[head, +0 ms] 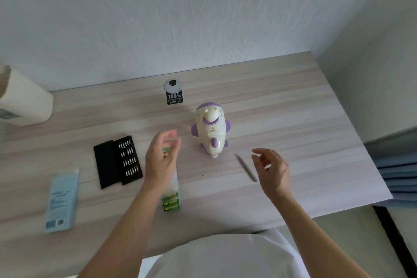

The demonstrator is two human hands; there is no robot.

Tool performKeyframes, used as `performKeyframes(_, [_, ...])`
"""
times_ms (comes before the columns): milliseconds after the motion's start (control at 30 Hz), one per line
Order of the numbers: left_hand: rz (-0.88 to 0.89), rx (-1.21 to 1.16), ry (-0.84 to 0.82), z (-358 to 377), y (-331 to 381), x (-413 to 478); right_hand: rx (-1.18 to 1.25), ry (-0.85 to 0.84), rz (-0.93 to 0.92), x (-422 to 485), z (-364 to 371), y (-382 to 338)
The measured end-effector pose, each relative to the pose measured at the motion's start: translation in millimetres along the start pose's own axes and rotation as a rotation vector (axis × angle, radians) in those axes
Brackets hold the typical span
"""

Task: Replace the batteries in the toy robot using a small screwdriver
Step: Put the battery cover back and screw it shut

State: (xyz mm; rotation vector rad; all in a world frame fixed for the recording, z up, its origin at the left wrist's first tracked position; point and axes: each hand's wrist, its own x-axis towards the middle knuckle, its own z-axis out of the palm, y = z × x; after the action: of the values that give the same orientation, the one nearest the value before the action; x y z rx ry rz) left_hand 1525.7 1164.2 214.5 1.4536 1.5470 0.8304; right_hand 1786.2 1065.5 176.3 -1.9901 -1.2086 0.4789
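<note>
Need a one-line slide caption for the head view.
Above a pale wood-grain desk, left hand hovers beside white-and-purple plastic toy robot, right hand beside slim grey screwdriver.

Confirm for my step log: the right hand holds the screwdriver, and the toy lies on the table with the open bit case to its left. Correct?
Not quite. The head view shows the screwdriver lying on the table beside the right hand, which holds nothing. The toy does lie on the table with the open bit case to its left.
</note>
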Motion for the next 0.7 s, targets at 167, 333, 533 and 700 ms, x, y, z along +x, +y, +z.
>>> performKeyframes(167, [-0.161, 0.071, 0.084, 25.4, -23.2, -55.5, 0.009, -0.169, -0.038, -2.4, 3.2, 21.8])
performKeyframes(333, [-0.267, 0.136, 0.156, 47.4, -32.4, -88.4, 0.043, -0.446, -0.128, -15.0, 34.5, 15.3])
performKeyframes(533, [-0.280, 0.210, 0.120, 51.5, -46.9, -112.2, 0.042, -0.541, -0.123, -33.8, 74.6, 1.5])
performKeyframes(700, [-0.209, 0.298, 0.018, 45.8, -59.3, -112.9, -0.006, -0.484, -0.084, -38.6, 96.0, -1.4])
